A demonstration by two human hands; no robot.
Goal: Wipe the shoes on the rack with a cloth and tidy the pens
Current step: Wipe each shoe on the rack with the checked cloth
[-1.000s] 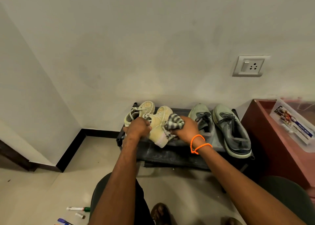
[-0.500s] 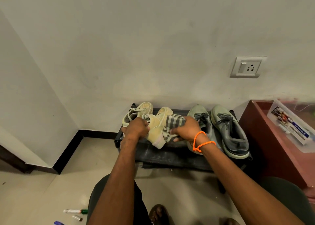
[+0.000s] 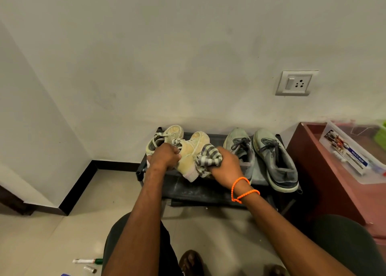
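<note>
Green-capped pen [image 3: 87,261] on near-left floor, left hand [image 3: 165,156] gripping tilted cream shoe [image 3: 191,152] over black rack [image 3: 200,189], right hand [image 3: 226,167] clutching striped cloth [image 3: 207,157] against shoe's right side, grey shoes [image 3: 261,156] on rack's right

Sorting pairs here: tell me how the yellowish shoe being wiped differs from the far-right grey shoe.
The yellowish shoe is pale and tilted, gripped by the left hand; the grey shoe is darker and rests flat on the rack, untouched. The right hand presses the cloth on the yellowish one only. Both are laced.
</note>
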